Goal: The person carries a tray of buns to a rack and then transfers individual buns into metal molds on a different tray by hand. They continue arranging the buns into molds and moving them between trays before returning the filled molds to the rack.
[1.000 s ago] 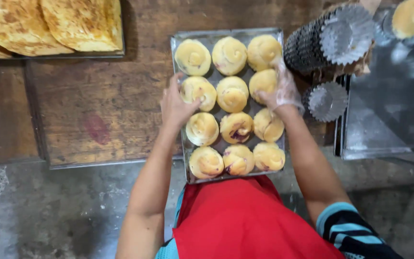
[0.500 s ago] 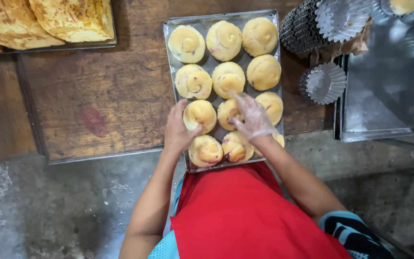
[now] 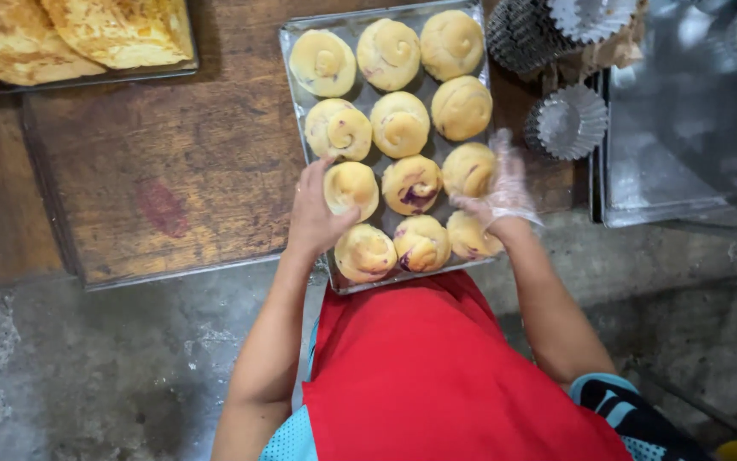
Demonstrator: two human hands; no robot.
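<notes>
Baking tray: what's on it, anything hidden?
Twelve swirled buns in rows fill the baking tray. Left hand and gloved right hand cover parts of two; undersides unseen.

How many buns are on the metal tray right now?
12, in four rows of three on the metal tray: top row, second row, third row between the left hand and gloved right hand, bottom row. None seems hidden.
</notes>
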